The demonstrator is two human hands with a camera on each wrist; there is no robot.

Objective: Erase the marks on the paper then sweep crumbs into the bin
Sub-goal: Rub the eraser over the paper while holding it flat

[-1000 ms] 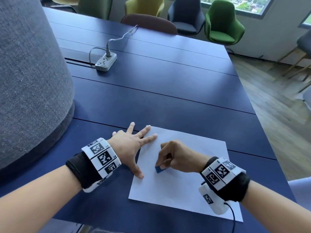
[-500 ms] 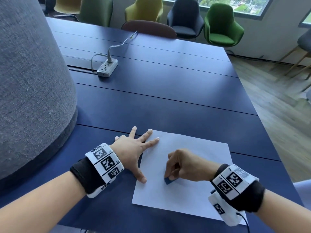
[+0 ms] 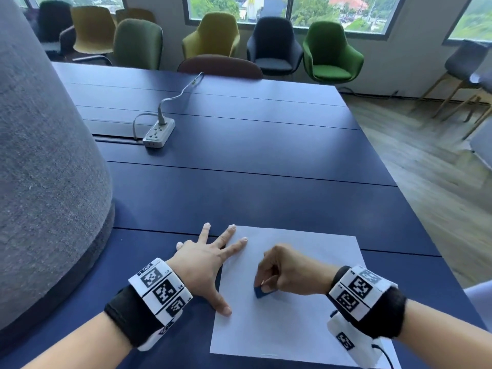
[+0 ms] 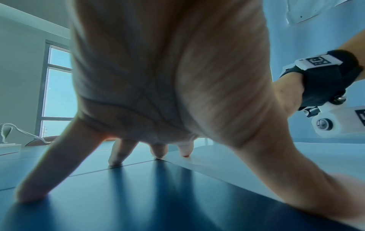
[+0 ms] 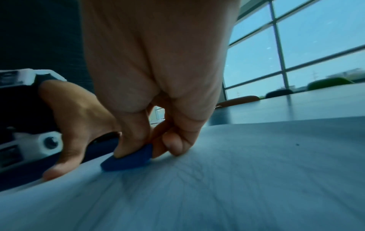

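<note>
White paper sheet (image 3: 292, 328): your spread, flat left hand (image 3: 202, 265) pins its edge; your right hand (image 3: 287, 275) pinches a small blue eraser (image 3: 259, 292) against it.

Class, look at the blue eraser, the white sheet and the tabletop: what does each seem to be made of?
Blue eraser: likely rubber or vinyl, matte, edges rounded. White sheet: thin paper, matte, lying flat. Tabletop: probably laminate or painted board, smooth navy satin, faintly reflecting fingers.

marks on paper (image 5: 217, 179) motion-blurred, eraser (image 3: 260, 292) mostly hidden by fingers (image 3: 266, 284)
</note>
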